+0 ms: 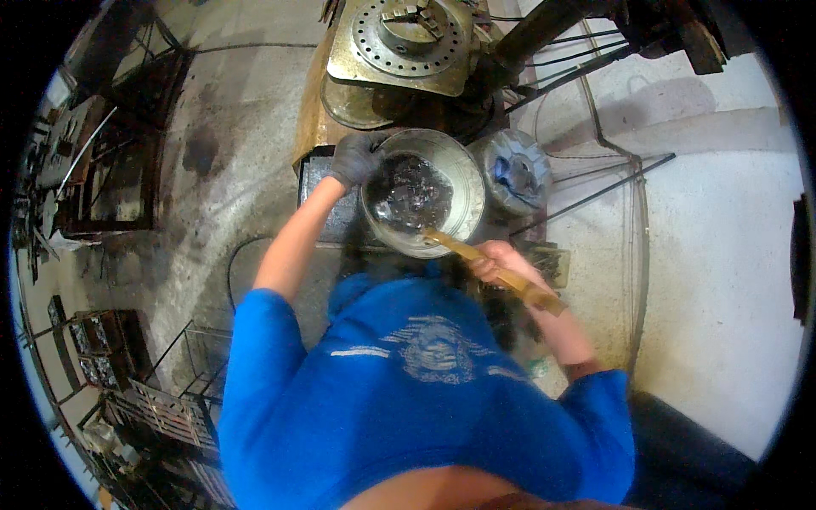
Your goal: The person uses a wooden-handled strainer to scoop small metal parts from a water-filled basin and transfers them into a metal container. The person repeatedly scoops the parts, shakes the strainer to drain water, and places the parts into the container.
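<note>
A round metal bucket [467,197] stands in front of me, with dark, wet-looking material [412,194] in its bottom. My left hand [357,159], in a dark grey glove, is closed on the bucket's left rim. In my bare right hand [500,262] is a long, flat, yellowish-brown stick [459,246]. Its far end reaches over the near rim into the bucket, while the other end lies along my right forearm. Whether that far end touches the dark material, I cannot tell.
Beyond the bucket is a drilling machine's table with a three-jaw chuck [412,30] on a ring of holes. A plastic-covered drum with a blue cloth [517,174] stands right of the bucket. Metal racks [183,408] line the left; a white wall [722,229] rises at right.
</note>
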`<action>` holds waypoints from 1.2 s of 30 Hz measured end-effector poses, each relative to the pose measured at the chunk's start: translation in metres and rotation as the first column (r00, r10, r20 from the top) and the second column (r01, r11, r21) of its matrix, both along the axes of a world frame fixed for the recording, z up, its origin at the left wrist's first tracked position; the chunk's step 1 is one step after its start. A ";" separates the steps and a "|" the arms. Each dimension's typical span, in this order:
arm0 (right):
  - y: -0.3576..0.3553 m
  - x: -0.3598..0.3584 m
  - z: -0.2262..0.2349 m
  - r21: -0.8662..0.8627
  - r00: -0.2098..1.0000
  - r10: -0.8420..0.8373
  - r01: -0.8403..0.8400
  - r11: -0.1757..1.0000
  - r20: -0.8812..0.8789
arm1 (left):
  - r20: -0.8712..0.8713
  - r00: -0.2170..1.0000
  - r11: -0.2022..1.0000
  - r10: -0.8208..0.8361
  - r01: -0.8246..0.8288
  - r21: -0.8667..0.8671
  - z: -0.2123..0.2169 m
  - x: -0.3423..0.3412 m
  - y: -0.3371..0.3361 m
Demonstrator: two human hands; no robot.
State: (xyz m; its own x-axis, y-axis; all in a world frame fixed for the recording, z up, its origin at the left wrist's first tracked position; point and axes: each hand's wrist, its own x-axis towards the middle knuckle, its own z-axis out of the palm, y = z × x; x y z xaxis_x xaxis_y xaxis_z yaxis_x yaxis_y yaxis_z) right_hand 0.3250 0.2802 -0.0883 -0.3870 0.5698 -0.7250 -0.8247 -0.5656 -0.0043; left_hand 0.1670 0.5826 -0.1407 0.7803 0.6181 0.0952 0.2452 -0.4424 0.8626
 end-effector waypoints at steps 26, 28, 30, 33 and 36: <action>0.013 -0.068 0.040 0.197 0.984 -0.177 0.181 0.964 -0.039 | -0.074 0.995 0.996 0.074 -0.077 -0.047 -0.024 -0.012 0.034; 0.010 -0.082 0.079 0.074 0.970 -0.216 0.209 0.975 0.110 | 0.138 0.988 0.994 0.073 -0.062 -0.086 -0.078 -0.009 0.055; 0.003 -0.091 0.101 0.043 0.950 -0.230 0.226 0.973 0.211 | 0.146 0.988 0.997 0.058 -0.066 0.051 -0.057 -0.009 0.053; -0.004 -0.101 0.118 0.086 0.937 -0.228 0.212 0.973 0.266 | 0.069 0.991 0.986 0.111 -0.119 0.115 -0.067 -0.008 0.063; -0.022 -0.105 0.117 0.143 0.951 -0.256 0.233 0.962 0.172 | -0.109 0.975 0.981 0.194 -0.193 0.022 -0.015 -0.015 0.046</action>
